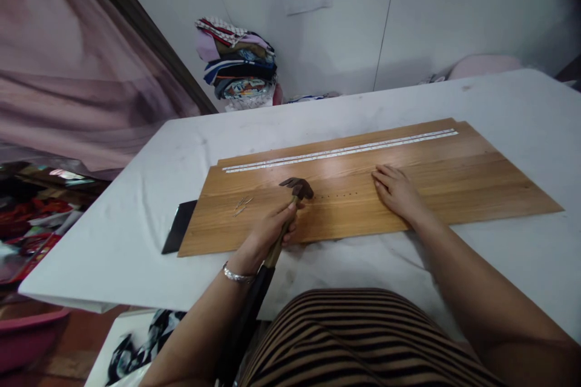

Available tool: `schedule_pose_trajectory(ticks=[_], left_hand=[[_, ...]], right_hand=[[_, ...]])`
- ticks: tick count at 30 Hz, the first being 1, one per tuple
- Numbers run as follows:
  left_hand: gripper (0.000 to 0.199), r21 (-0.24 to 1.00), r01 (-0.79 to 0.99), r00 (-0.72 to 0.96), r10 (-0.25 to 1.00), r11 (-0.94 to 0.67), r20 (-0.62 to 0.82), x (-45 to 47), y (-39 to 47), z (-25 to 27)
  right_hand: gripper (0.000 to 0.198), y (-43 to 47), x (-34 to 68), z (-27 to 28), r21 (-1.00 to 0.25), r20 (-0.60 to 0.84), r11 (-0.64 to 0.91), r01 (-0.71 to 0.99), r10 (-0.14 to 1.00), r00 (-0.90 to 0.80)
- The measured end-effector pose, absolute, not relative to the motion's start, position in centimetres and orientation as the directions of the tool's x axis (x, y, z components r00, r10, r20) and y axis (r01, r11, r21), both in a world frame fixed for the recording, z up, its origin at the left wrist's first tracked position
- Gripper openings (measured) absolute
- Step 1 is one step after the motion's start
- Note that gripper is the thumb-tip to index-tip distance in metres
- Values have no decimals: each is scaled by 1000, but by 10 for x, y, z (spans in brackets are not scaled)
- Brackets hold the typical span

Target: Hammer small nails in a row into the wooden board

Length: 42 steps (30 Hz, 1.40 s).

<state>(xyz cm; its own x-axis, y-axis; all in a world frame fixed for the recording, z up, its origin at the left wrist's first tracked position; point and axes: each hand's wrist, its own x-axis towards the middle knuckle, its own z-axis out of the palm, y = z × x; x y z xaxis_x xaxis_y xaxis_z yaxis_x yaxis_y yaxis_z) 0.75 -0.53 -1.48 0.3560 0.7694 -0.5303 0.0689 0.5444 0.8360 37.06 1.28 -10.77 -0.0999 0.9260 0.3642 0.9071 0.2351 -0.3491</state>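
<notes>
Clock: 12 = straight away from you. Your L hand [272,227] is wrapped round a claw hammer w/ dark metal head, bare wooden neck and black lower handle [262,281], fingers closed just below the head. The hammer's long axis runs approx 7 to 1 o'clock, head at the 1 end; claw points to 9, striking face to 4. Can't tell if the head touches the wood. Your R hand [397,193] lies palm down, fingers nearly straight and close tog., holding nothing, resting on the board at the hammer's 3, fingertips to approx 10.

Under both: a long light-brown wood-grain board [345,217], long axis approx 9 to 3, tipped slightly toward 2 at its far edge. B/w hammer and R hand, a row of small dark dots [344,195] runs along the board; too small to tell what they are. At the hammer's 9, a few thin loose metal nails [240,211] lie scattered. Toward 12, narrow white marked strips [338,154] lie side by side, approx parallel to the far edge.

Further out: flat black rectangular piece [180,227] at the board's 9 end; white-covered table [136,205] below; stacked multicoloured folded cloths [242,66] past the table, approx 11.
</notes>
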Motion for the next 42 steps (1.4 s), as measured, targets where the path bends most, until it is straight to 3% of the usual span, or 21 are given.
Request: schedule_pose_trajectory(ticks=[42], left_hand=[[60,845,59,357,779,531,-515,8,-7,-21]], right_hand=[[43,12,370,-106,-309,367,236,921,923,-114]])
